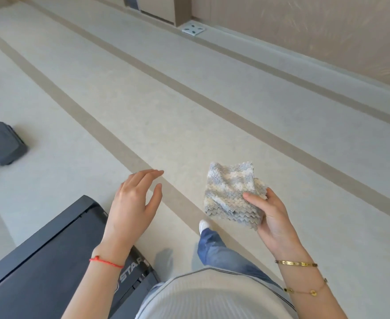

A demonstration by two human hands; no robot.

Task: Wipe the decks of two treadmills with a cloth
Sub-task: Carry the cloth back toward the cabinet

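The right hand [272,217] held a folded, fluffy grey-and-cream striped cloth with zigzag edges [233,194] in the air over the pale floor [143,100], thumb pressed on its top face and fingers curled beneath it; the left hand [134,199] hovered apart from the cloth with fingers straight and loosely spread, gripping nothing; the dark grey end of a treadmill deck [39,256] lay at the lower left beneath the left forearm, white lettering partly visible on its end cap; a second dark grey treadmill end [2,143] sat on the floor at the left edge, well apart from the first; a thin red string bracelet [105,262] circled the left wrist; two gold bracelets [296,264] circled the right; a blue-jeaned leg with a white shoe [204,225] stood on the floor between the hands.
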